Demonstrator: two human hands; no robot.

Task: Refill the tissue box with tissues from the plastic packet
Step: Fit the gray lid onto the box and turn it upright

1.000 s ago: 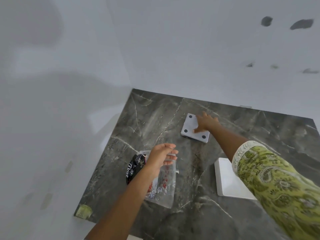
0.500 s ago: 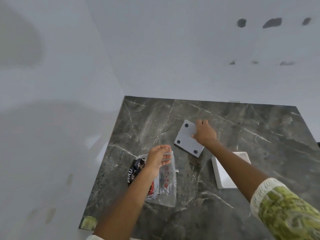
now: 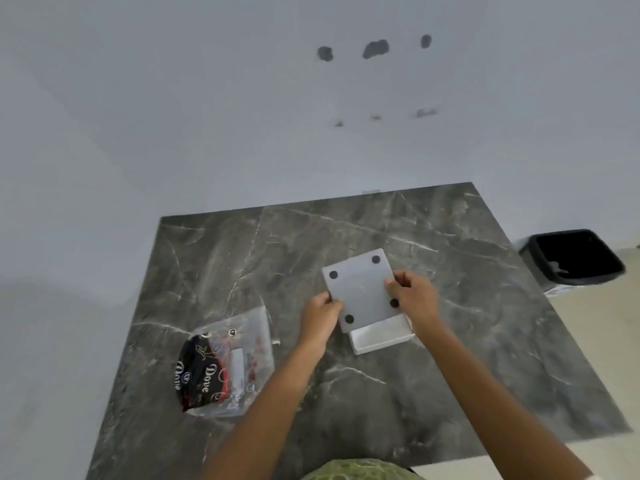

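A flat white panel with black round pads at its corners, the tissue box's base plate [image 3: 362, 289], is held tilted above the white open tissue box [image 3: 381, 337]. My left hand [image 3: 320, 318] grips the panel's left edge. My right hand [image 3: 414, 299] grips its right edge. The box sits on the dark marble table [image 3: 242, 258], mostly hidden under the panel. The clear plastic packet [image 3: 239, 358] with black and red print lies flat at the left, away from both hands.
A black bin [image 3: 575, 258] stands on the floor beyond the table's right edge. White walls close in behind and on the left. The table's front right edge gives onto pale floor.
My left hand let go of the plastic packet and moved right onto the panel. My right hand carried the panel from the far middle of the table to above the white box.
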